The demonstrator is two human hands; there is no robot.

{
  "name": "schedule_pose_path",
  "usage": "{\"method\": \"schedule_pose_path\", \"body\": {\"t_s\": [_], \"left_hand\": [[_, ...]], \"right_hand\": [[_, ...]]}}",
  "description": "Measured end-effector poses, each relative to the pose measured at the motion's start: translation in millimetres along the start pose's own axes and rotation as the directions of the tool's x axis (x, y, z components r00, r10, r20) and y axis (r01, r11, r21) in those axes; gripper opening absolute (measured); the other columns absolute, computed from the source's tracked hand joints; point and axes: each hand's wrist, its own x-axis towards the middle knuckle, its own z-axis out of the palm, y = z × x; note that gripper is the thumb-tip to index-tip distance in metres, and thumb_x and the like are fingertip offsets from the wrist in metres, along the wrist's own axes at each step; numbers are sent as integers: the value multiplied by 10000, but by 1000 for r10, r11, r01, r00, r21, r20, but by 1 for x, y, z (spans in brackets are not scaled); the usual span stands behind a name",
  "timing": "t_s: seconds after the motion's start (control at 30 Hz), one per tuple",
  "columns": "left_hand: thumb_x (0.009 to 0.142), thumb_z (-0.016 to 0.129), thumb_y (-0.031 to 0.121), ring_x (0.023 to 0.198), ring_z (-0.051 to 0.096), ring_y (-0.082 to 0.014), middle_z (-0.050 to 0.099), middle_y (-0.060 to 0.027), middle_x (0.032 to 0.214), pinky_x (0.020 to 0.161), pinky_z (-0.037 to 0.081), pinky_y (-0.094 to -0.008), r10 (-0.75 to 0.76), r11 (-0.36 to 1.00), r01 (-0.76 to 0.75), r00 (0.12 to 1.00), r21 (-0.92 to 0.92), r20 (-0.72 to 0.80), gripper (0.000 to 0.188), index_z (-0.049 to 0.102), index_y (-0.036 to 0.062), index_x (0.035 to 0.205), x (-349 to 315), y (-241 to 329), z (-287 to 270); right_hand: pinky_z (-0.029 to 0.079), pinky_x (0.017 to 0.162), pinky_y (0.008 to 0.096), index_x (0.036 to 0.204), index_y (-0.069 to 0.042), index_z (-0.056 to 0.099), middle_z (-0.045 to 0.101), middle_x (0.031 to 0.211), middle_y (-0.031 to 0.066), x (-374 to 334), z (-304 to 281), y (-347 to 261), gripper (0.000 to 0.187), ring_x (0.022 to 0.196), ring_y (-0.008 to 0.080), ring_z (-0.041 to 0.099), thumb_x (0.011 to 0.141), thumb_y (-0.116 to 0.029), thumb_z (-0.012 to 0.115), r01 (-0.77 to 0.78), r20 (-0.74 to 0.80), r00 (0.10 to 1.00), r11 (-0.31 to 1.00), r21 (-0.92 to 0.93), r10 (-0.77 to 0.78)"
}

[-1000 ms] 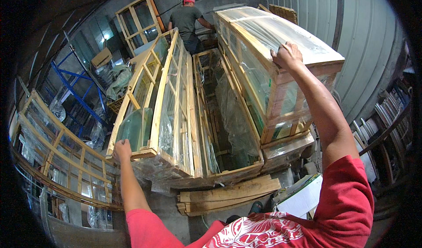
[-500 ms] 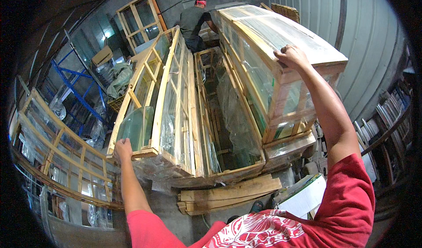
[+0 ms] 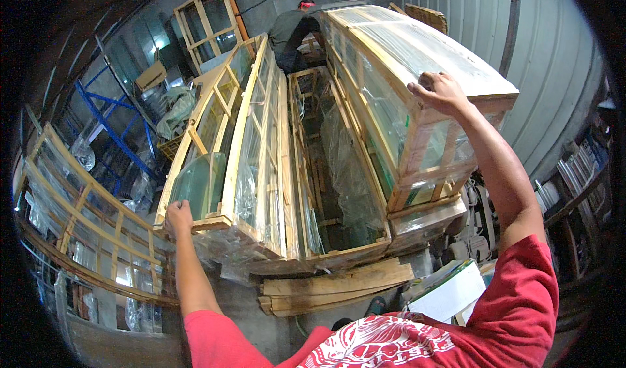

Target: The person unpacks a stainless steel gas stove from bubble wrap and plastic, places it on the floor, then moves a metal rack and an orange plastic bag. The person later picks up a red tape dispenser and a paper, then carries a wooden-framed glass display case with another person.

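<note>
My left hand (image 3: pixel 178 217) is closed on the near left corner of an open wooden crate (image 3: pixel 215 222). Curved-top green glass sheets (image 3: pixel 199 180) stand inside that crate, just beyond my fingers. On the other side, my right hand (image 3: pixel 442 93) curls over the near top corner of a taller wooden crate (image 3: pixel 427 136) wrapped in clear plastic film, with glass showing between its slats. Between the two lies a deep open crate (image 3: pixel 349 258) with loose film and slats inside.
Another person (image 3: pixel 290 39) bends over at the far end between the crates. Wooden boards (image 3: pixel 336 286) lie on the floor before me, beside a white sheet-topped stack (image 3: pixel 447 299). A slatted frame (image 3: pixel 91 218) and a blue metal rack (image 3: pixel 117 127) stand left.
The person at the far end has bent lower toward the right crate. My hands stay at the same crate corners, while the view has shifted slightly.
</note>
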Motion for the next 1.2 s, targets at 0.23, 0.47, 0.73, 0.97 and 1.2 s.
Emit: {"method": "schedule_pose_path", "body": {"t_s": [0.23, 0.47, 0.73, 0.97, 1.2], "left_hand": [[853, 584, 396, 839, 617, -427, 664, -207, 815, 789, 461, -513, -102, 976, 97, 995, 197, 17, 377, 649, 34, 767, -3, 11, -8], [853, 591, 395, 869, 627, -425, 684, -194, 837, 817, 468, -515, -125, 972, 124, 992, 200, -10, 365, 667, 48, 770, -21, 42, -25], [851, 597, 357, 868, 614, -432, 671, -208, 855, 875, 455, -512, -169, 975, 161, 985, 151, 43, 342, 646, 31, 760, -19, 43, -24], [857, 568, 393, 979, 626, -433, 682, -224, 974, 913, 456, -521, -141, 972, 127, 988, 199, 60, 363, 695, 53, 870, -17, 37, -24], [847, 578, 382, 870, 617, -453, 665, -222, 853, 817, 470, -514, -118, 982, 131, 988, 135, -101, 365, 655, 30, 782, -23, 43, -27]], "right_hand": [[417, 896, 472, 828, -88, 764, 719, 808, 139, -13, 8, -6, 711, 965, 343, 622, 951, -659, 358, 4, -172, 984, 981, -193, -38], [401, 932, 469, 875, -95, 776, 728, 862, 154, -8, 4, -6, 742, 1006, 347, 620, 935, -685, 331, -67, -65, 996, 983, -173, 57], [385, 990, 472, 974, -76, 751, 717, 984, 182, -4, 3, -4, 743, 1107, 364, 584, 911, -697, 347, -60, 58, 996, 979, -196, 72], [467, 846, 490, 1077, -247, 626, 715, 913, 69, -4, 7, 6, 332, 892, 387, 652, 992, -474, 399, 153, 84, 988, 923, -353, -131], [498, 802, 473, 1401, -380, 382, 707, 952, 74, 5, 4, 4, 463, 810, 341, 693, 973, -253, 506, 316, 285, 940, 786, -531, -185]]}}
